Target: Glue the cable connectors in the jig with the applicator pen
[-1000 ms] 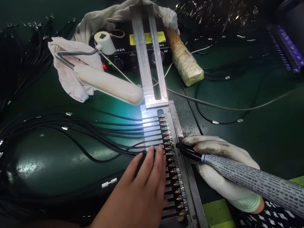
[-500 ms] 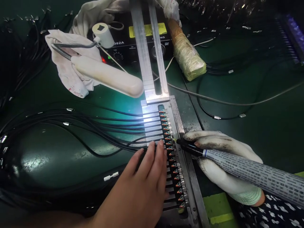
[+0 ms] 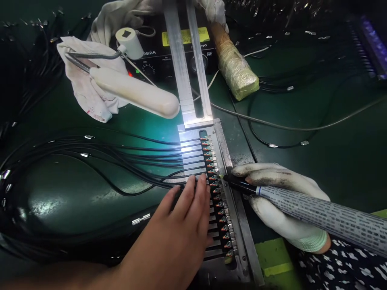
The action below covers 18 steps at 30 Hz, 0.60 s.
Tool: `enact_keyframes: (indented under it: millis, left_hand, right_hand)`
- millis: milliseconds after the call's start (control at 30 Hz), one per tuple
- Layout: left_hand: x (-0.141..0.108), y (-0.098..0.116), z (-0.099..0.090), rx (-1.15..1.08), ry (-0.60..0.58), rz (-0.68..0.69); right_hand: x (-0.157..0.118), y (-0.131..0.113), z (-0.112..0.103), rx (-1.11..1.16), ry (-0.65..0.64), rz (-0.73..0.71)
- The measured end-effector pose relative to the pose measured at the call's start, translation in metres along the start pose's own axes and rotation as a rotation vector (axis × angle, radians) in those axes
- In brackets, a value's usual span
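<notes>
left fingers (image 3: 189, 193) lie over black cables (image 3: 136, 173) — gloved right fingers (image 3: 272, 177) hold a pen-shaped tool (image 3: 298, 205)

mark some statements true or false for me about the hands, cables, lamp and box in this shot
1. The gloved right hand holds a pen-like tool. True.
2. The left hand is gloved too. False: it is bare.
3. Black cables run into the metal fixture from the left of the picture. True.
4. The white lamp is switched off. False: it is lit, shining on the metal fixture.
5. A yellow label is on the black control box. True.
</notes>
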<state>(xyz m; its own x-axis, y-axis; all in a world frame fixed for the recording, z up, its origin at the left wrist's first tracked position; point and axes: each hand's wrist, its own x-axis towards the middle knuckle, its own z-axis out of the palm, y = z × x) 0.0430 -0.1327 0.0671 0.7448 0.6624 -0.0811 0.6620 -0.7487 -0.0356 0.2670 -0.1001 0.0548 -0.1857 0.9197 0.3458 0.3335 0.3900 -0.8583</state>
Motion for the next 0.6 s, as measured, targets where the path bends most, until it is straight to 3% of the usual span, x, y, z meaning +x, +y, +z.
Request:
enact_keyframes:
  millis: [600]
  left_hand:
    - [0.0011, -0.0012, -0.0002, -0.009, 0.028, -0.006]
  right_hand:
    - [-0.0043, 0.0071, -0.0008, 0.043, -0.011, 0.043]
